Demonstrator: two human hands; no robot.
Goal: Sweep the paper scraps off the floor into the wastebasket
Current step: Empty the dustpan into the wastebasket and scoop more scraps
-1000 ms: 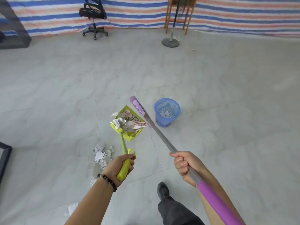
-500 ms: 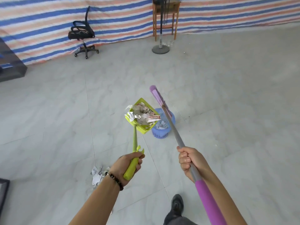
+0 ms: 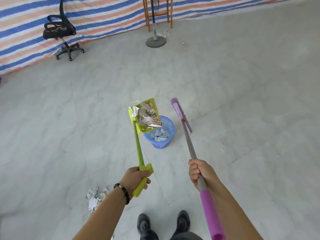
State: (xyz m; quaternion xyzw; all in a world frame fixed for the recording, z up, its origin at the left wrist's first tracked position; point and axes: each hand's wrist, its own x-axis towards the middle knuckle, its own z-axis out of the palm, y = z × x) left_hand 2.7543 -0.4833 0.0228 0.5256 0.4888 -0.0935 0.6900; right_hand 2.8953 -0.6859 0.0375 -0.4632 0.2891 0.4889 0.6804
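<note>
My left hand (image 3: pixel 136 177) grips the handle of a green dustpan (image 3: pixel 138 149). Its pan, loaded with paper scraps (image 3: pixel 147 115), hangs tilted over the left rim of the blue wastebasket (image 3: pixel 165 143). Scraps lie inside the basket too. My right hand (image 3: pixel 199 172) grips the grey shaft of a purple broom (image 3: pixel 181 115); the broom head is to the right of the basket. A small pile of paper scraps (image 3: pixel 94 198) lies on the floor by my left forearm.
A black office chair (image 3: pixel 60 32) stands at the back left by the striped tarp wall. A fan stand (image 3: pixel 155 41) and a wooden stool (image 3: pixel 156 13) are at the back centre. My shoes (image 3: pixel 164 224) are at the bottom.
The loaded dustpan has swung right and now hangs tilted over the basket's left rim. The broom head has moved from in front of the basket to its right side.
</note>
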